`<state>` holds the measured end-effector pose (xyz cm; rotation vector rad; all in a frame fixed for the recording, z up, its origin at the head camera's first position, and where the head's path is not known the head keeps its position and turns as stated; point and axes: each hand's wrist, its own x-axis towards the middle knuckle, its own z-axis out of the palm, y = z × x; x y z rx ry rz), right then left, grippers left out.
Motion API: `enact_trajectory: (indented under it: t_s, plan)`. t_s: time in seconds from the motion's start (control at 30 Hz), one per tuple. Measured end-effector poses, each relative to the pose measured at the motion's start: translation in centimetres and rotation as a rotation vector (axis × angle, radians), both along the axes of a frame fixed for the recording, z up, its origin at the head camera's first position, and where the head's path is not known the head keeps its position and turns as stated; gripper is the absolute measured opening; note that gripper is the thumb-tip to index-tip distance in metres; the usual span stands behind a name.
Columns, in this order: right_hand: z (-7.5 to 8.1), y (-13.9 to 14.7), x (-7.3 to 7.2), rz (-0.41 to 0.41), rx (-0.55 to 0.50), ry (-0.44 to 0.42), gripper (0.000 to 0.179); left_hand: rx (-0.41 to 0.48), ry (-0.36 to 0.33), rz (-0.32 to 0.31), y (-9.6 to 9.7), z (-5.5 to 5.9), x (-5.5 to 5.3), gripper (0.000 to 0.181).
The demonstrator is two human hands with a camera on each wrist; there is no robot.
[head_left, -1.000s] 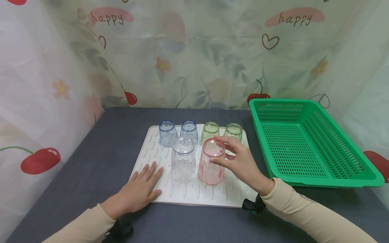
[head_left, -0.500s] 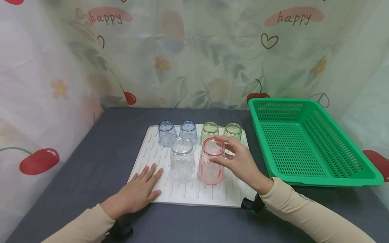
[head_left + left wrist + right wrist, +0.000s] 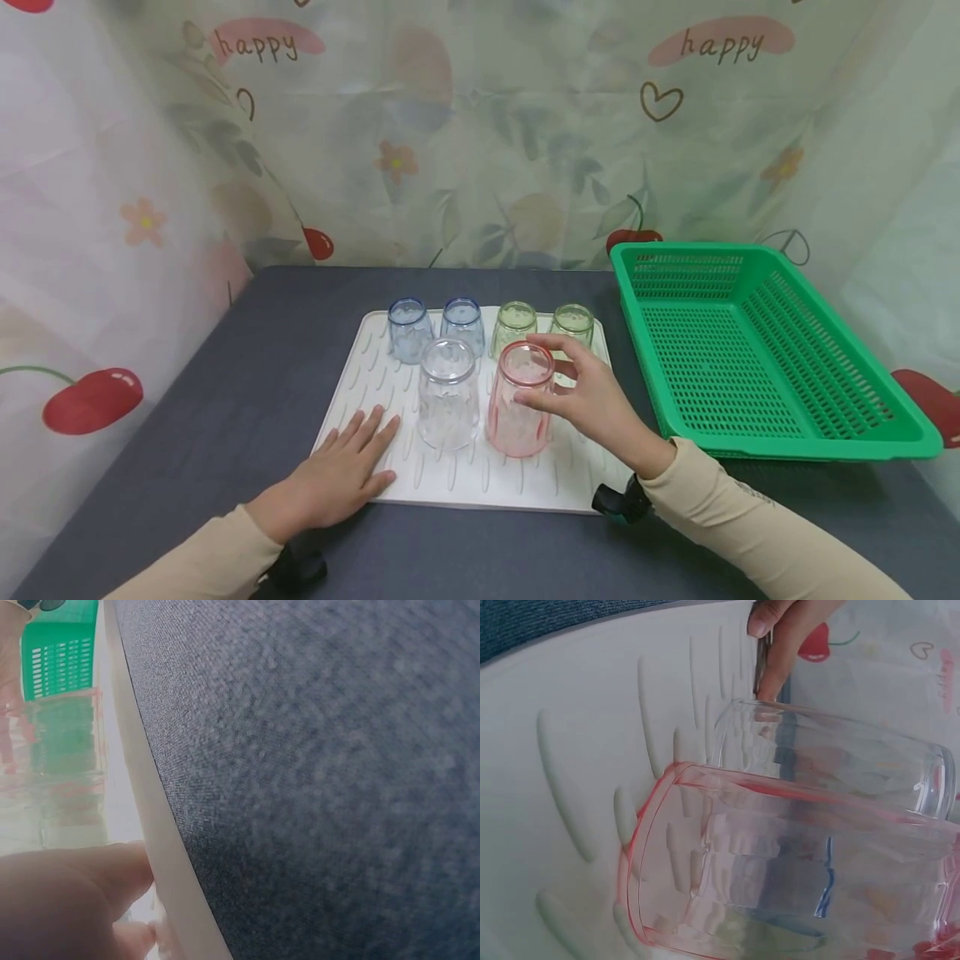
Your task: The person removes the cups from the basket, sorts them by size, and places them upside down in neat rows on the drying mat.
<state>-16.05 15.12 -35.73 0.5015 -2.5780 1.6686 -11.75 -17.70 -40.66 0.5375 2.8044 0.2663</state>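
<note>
A pink-tinted glass (image 3: 519,429) stands upside down on the white ridged mat (image 3: 502,493); in the right wrist view its red rim (image 3: 632,877) is down at the mat. My right hand (image 3: 596,404) holds it near its raised base, thumb in front and fingers behind. Just left of it stands a clear glass (image 3: 448,412), also inverted. My left hand (image 3: 330,479) rests with spread, straight fingers on the mat's left front part. Two blue glasses (image 3: 410,337) and two green glasses (image 3: 514,321) stand inverted along the back; the right hand partly covers the right green one.
A green slotted plastic basket (image 3: 750,442) sits on the right of the dark cloth-covered table (image 3: 247,383). Behind the table hangs a printed curtain (image 3: 480,125), which also runs along both sides.
</note>
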Motion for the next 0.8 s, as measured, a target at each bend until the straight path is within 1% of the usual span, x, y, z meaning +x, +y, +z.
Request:
enact_trajectory:
  t_s: [0.2, 0.57, 0.8]
  plan:
    - [-0.12, -0.11, -0.11, -0.003, 0.005, 0.007, 0.074, 0.003, -0.006, -0.001, -0.01, -0.04, -0.03, 0.067]
    - [-0.16, -0.25, -0.16, -0.011, 0.004, -0.006, 0.075, 0.011, -0.019, 0.0, 0.12, 0.4, 0.11, 0.067]
    - [-0.05, -0.29, -0.11, -0.014, 0.006, -0.009, 0.075, 0.025, -0.005, -0.014, -0.11, -0.02, -0.13, 0.067]
